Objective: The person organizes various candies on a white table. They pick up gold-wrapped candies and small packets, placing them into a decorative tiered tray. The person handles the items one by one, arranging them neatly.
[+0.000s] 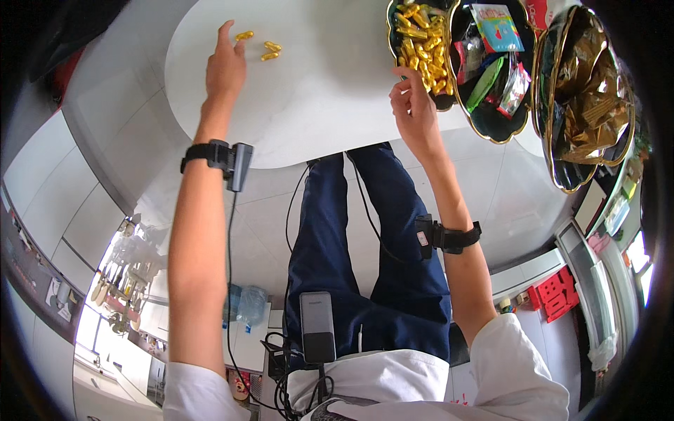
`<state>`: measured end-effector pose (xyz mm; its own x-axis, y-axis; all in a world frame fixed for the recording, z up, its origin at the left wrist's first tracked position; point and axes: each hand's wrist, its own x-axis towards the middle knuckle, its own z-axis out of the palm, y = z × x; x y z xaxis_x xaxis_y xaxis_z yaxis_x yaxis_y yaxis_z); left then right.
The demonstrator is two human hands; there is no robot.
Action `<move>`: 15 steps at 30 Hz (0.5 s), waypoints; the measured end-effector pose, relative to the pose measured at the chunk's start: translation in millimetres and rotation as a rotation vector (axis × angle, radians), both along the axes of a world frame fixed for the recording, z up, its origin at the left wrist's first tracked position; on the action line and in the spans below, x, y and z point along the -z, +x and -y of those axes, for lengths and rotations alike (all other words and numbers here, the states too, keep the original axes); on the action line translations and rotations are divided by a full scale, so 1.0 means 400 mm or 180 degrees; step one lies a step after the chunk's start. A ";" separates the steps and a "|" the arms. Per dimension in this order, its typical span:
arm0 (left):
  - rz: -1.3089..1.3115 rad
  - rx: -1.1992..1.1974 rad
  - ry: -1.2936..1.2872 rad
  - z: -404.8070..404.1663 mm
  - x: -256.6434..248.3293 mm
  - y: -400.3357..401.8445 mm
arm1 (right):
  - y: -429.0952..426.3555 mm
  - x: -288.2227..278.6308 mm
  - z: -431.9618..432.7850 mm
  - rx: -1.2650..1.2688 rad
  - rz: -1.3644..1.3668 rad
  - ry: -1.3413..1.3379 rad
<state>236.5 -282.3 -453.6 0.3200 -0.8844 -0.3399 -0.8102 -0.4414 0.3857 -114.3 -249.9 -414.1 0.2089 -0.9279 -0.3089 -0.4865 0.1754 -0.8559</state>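
Observation:
My left hand (226,68) is over the left part of a white round-edged table (316,100), index finger extended and thumb apart. Right beside its fingertips lies a small gold-wrapped candy (244,36); whether they touch is unclear. Two more gold-wrapped pieces (271,50) rest close together to the right. My right hand (416,108) hovers at the near left edge of a dark, gold-rimmed scalloped dish section (390,31), fingers loosely bent and nothing visible in them. Many gold-wrapped candies (424,47) fill that section.
The adjoining section (489,134) holds a blue packet (497,29), a green packet (485,84) and other snacks. Farther right, another gold-rimmed dish (550,131) contains crumpled brown-gold wrapping (595,105). Cables (230,252) run from the wrist devices towards a power bank (317,326) at my lap.

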 end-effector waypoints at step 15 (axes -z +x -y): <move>-0.0249 -0.0687 0.0117 -0.143 0.097 -0.022 | 0.154 0.038 0.027 -0.0702 0.0033 0.0200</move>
<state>227.6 -225.1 -492.4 0.4716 -0.7848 -0.4020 -0.6637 -0.6161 0.4241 -52.6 -260.6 -429.1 0.4081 -0.8384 -0.3614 -0.5102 0.1188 -0.8518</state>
